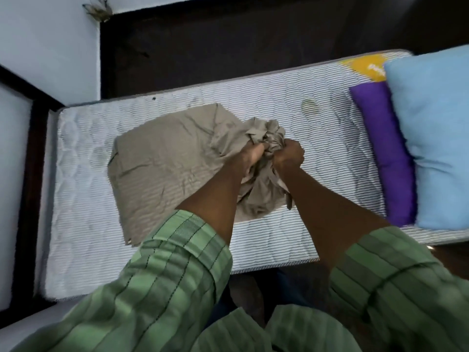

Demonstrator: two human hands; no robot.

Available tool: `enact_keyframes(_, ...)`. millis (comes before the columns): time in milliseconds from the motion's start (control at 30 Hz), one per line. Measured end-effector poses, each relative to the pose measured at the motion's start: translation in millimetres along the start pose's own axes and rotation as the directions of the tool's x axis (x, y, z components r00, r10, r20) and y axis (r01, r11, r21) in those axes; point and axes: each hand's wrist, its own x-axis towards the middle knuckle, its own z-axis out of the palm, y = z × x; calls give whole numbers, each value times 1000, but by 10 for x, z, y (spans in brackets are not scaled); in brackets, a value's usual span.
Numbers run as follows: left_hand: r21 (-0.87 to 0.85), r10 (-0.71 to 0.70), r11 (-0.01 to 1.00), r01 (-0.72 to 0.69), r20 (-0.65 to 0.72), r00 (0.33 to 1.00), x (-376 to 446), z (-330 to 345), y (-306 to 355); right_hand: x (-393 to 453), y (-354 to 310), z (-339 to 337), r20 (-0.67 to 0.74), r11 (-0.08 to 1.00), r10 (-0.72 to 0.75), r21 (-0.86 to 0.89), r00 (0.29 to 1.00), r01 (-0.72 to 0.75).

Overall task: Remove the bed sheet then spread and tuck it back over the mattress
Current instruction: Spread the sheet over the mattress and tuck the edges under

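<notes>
Taupe cloth, the bed sheet, lies in a partly folded heap on the middle of the bare mattress, its flat layered part spread toward the left and a crumpled bunch gathered up at its right end. Both hands meet at that bunch: the left hand has its fingers curled into the fabric, and the right hand, just beside it, is clenched around another fistful of the same sheet. Loose folds hang down between the two forearms toward the near edge of the mattress. Green striped sleeves cover both arms up to below the elbows. The mattress is white with thin dark quilted stripes and sits in a dark bed frame. At its right end a purple pillow lies flat, with a light blue pillow resting partly over it.
</notes>
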Motion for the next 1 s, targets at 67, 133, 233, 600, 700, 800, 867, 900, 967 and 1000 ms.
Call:
enact_keyframes(67, 9, 15, 1000, -15, 66, 998, 127, 262, 149, 233, 20, -267, -77, 998, 56, 18, 995, -55)
enact_keyframes(133, 43, 11, 999, -17, 120, 993, 194, 512, 313, 463, 64, -511, -156, 996, 89, 34, 984, -85)
enact_keyframes(233, 25, 32, 999, -37, 164, 986, 164, 858, 558, 757, 171, -766, -219, 996, 85, 54, 972, -75)
enact_keyframes(600, 48, 104, 991, -124, 298, 949, 450, 1778, 970, 1918, 653, -1518, -458, 984, 87, 179, 884, -4)
enact_keyframes(700, 22, 63, 997, -72, 273, 960, 535, 1730, 714, 1991, 871, -1345, -357, 984, 62, -132, 932, -116)
enact_keyframes(800, 92, -53, 995, 36, 194, 980, 720, 1556, 244, 1642, 1000, -796, -217, 980, 18, -188, 976, -60)
enact_keyframes(867, 103, -117, 990, 101, 158, 981, 844, 1344, -30, 1368, 1058, -309, -56, 992, 21, -125, 998, -28)
enact_keyframes(900, 101, -131, 988, 118, 130, 983, 911, 1204, -159, 1225, 1068, -57, 34, 992, 20, -126, 999, -15)
enact_keyframes(967, 130, -130, 984, 124, 42, 991, 1058, 876, -452, 976, 1073, 401, 185, 986, 3, -167, 983, 28)
enact_keyframes(1000, 156, -141, 978, 139, 6, 990, 1129, 678, -629, 849, 1082, 656, 248, 983, 14, -180, 969, 32)
